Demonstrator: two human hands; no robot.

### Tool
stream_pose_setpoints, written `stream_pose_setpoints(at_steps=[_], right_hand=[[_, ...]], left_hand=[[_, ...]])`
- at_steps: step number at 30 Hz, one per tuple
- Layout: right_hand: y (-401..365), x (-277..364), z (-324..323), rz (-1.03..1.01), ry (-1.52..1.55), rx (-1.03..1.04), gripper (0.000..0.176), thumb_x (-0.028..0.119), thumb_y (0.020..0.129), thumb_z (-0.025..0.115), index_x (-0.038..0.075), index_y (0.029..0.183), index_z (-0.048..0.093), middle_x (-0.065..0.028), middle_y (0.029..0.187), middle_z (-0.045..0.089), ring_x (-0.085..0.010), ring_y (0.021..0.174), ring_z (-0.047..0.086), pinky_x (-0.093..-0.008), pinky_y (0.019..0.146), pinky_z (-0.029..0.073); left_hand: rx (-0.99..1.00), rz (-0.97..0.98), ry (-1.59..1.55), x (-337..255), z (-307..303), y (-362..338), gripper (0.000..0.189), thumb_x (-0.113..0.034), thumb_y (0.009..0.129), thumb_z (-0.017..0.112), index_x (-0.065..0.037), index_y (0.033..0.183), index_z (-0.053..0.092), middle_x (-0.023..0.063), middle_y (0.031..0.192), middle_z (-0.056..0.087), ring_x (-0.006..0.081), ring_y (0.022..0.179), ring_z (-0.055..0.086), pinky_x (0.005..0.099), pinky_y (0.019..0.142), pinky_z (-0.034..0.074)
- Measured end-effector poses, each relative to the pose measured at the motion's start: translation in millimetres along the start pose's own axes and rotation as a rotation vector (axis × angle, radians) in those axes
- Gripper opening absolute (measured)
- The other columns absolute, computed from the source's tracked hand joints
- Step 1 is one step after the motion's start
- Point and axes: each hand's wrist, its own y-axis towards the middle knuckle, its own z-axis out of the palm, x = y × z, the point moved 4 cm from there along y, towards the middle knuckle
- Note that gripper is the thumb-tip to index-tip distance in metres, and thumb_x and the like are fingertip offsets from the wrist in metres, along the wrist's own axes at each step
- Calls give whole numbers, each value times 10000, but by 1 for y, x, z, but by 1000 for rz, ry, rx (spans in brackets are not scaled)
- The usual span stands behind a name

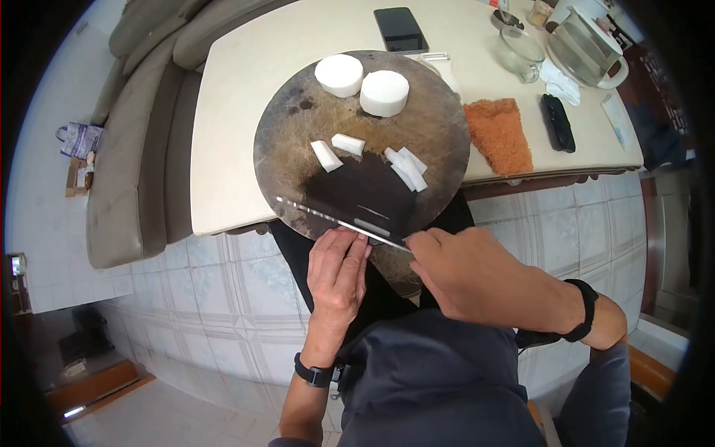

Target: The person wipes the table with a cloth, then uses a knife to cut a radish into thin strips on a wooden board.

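View from above, looking down at my own two hands at the near edge of a round dark board (298,127). The board lies on a cream worktop (238,112) and overhangs its near edge towards me.

My right grip (477,276) is closed around the handle of a knife (335,217). The handle is hidden inside my fist. The long thin blade runs from my fist up and to the left, lying low across the near part of the board. My left grip (339,272) is spread, fingers straight and together, palm down, with the fingertips at the board's near rim, just beside the blade. I cannot tell if they touch it. A small pale strip shows by the blade near my fingertips, too faint to name.

Further up the board lie white cut sticks: one stick (326,156) on the left, a second stick (348,144) just beside it, and a small pile (406,167) on the right. At the far rim stand two thick white rounds, the left round (339,74) touching the right round (384,92).

Right of the board, touching its rim, lies an orange cloth (498,134), then a black case (557,123). Beyond the board lie a phone (401,28), a glass cup (521,54) and a jug (585,37). A grey sofa (141,149) stands left of the worktop, on a tiled floor (223,320). I wear a watch (313,372) on my left wrist and a black band (585,309) on my right.
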Motion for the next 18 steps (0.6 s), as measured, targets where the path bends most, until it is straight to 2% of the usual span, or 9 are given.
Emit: stream_pose_setpoints(at_steps=[2,4,6,8,13,15,18], right_hand=[[-6,2,0,22,-6,93,163,69,893,621,8,859,474,-121,692,512,-304,531,546,-368,468,425],[-9,2,0,22,-18,106,160,51,869,626,5,862,473,-123,691,513,-298,531,549,-366,465,425],[-8,5,-1,20,-27,122,164,33,845,631,2,865,471,-124,690,514,-293,532,553,-365,462,425],[-2,12,-3,-2,-92,160,222,2,673,671,-34,835,523,-172,700,580,-289,559,632,-336,490,500],[16,12,10,-20,-56,82,205,3,686,658,-37,842,530,-178,717,594,-289,593,643,-361,504,507],[20,6,14,-17,-46,67,200,1,693,650,-39,848,531,-182,723,599,-297,607,645,-371,517,511],[19,-9,10,38,23,-7,175,-10,720,628,-31,845,508,-185,722,590,-344,621,635,-400,560,505]], left_hand=[[12,-2,4,2,0,-2,259,88,685,769,43,932,705,151,976,665,334,945,642,403,835,526],[25,-10,10,3,1,-4,262,90,677,768,44,927,705,153,977,665,340,946,642,405,835,525],[17,-8,15,4,1,-4,246,29,684,793,36,915,710,140,930,659,322,943,648,442,856,535],[22,-17,16,4,0,-5,248,28,682,794,36,915,710,141,930,659,322,943,648,442,855,535],[53,-22,21,5,0,-7,247,23,681,796,35,913,711,143,939,660,320,948,648,440,851,536],[27,-3,3,4,-1,-4,264,78,657,782,48,907,701,165,958,664,354,937,641,413,834,525],[10,8,-11,4,2,-2,251,70,683,783,45,921,707,152,956,666,334,938,644,402,835,529]])
